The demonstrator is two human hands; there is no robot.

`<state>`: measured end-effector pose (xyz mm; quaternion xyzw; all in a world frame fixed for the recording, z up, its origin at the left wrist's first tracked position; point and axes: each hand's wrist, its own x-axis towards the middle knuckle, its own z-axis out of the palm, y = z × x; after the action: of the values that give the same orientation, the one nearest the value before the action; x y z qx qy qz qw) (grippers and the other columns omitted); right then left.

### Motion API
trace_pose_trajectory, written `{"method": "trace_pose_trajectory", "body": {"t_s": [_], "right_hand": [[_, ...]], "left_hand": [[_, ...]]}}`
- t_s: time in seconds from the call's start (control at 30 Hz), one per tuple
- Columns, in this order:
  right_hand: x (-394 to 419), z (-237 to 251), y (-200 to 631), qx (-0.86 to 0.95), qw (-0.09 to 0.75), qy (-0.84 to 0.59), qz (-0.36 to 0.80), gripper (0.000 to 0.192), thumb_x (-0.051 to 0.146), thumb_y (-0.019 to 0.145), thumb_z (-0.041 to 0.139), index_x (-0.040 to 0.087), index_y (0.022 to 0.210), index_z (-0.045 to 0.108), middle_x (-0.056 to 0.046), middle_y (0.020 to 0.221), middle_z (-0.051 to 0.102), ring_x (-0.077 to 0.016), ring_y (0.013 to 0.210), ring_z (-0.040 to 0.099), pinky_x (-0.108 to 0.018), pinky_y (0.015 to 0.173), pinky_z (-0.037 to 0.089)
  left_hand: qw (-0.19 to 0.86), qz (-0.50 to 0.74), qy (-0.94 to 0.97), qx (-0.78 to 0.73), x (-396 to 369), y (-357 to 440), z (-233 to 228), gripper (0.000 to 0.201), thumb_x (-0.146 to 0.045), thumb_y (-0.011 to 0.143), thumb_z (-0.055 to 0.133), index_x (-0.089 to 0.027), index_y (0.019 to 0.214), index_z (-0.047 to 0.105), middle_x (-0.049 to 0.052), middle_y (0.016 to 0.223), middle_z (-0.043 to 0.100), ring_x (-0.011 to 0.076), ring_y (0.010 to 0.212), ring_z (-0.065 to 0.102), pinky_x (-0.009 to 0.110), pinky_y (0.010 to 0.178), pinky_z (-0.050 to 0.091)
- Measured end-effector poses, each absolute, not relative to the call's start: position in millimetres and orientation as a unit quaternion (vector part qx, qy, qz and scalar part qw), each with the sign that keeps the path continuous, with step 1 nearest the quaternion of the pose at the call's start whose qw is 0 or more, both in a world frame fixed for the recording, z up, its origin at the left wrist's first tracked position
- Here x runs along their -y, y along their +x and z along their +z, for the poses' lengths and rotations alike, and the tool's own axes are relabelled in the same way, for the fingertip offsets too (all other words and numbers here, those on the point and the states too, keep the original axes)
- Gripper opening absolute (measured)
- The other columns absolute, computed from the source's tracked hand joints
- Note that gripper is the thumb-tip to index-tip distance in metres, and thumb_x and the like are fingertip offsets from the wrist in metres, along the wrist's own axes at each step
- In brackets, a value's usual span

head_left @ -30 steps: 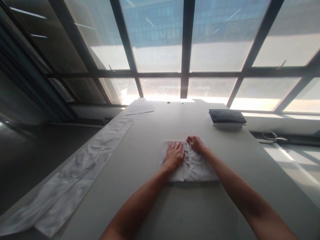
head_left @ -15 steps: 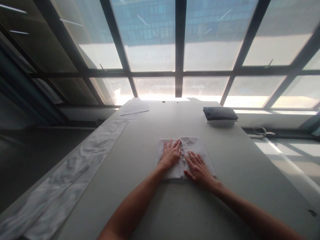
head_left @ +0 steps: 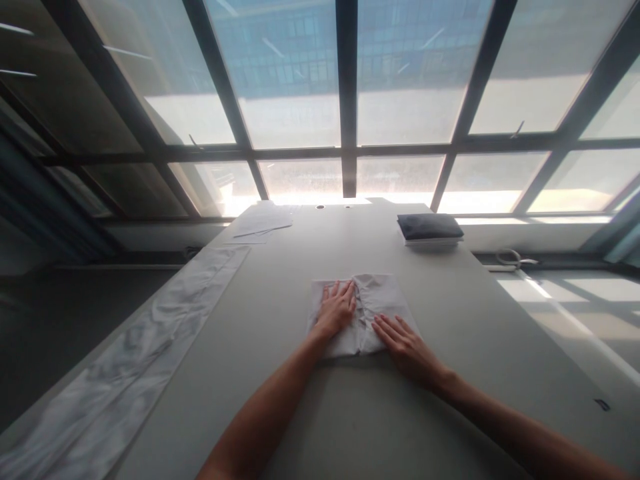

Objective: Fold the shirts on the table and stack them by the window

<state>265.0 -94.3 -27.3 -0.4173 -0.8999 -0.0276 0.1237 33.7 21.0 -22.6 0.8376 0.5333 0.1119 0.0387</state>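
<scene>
Two hands flat on the folded white cloth [head_left: 373,303], mid-desk, roughly centred in front of me. My left hand [head_left: 336,310] lies palm down on the cloth's left half, fingers spread and pointing away from me; I read it as pinning that side so the layers don't slide. My right hand [head_left: 406,340] is palm down too, fingers splayed, resting on the near right corner with part of the palm over the cloth edge onto the desk [head_left: 280,373]. Neither hand pinches anything, both just press. The cloth is a soft thin fabric, folded to a rough rectangle, with creases bunched down the middle between my hands; the outer parts look smoother. Desk surface is plain, matte, pale grey, long and narrowing toward the window [head_left: 345,100]. Along the left edge lies a long strip of white fabric [head_left: 150,347], wrinkled, slightly glossy, running lengthwise. At the far right there's a stack of folded items [head_left: 430,230], dark piece on top of lighter ones, squared-off edges, well apart from my hands. Far left end: a few flat paper sheets [head_left: 263,223]. Strong backlight from the window, so fine weave detail isn't readable.
</scene>
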Motion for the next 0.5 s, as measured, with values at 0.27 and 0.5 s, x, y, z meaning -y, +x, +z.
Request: {"method": "trace_pose_trajectory", "body": {"t_s": [0.27, 0.5], "right_hand": [[84, -39, 287, 0.85, 0.098, -0.514, -0.069, 0.075, -0.005, 0.085, 0.036, 0.016, 0.155, 0.047, -0.012, 0.163, 0.037, -0.0284, 0.152, 0.032, -0.05, 0.122, 0.036], [87, -41, 283, 0.832, 0.097, -0.543, -0.059, 0.078, -0.003, 0.084, 0.038, 0.017, 0.159, 0.04, -0.012, 0.165, 0.032, -0.0303, 0.155, 0.025, -0.053, 0.122, 0.033]], "left_hand": [[0.046, 0.121, 0.83, -0.543, -22, 35, -24, 0.058, -0.036, 0.105, 0.033, -0.026, 0.162, 0.034, 0.004, 0.165, 0.038, 0.0339, 0.155, 0.026, 0.061, 0.125, 0.016], [0.046, 0.117, 0.829, -0.545, -21, 37, -23, 0.058, -0.038, 0.105, 0.034, -0.024, 0.162, 0.034, 0.005, 0.166, 0.036, 0.0339, 0.155, 0.024, 0.061, 0.125, 0.015]]}}
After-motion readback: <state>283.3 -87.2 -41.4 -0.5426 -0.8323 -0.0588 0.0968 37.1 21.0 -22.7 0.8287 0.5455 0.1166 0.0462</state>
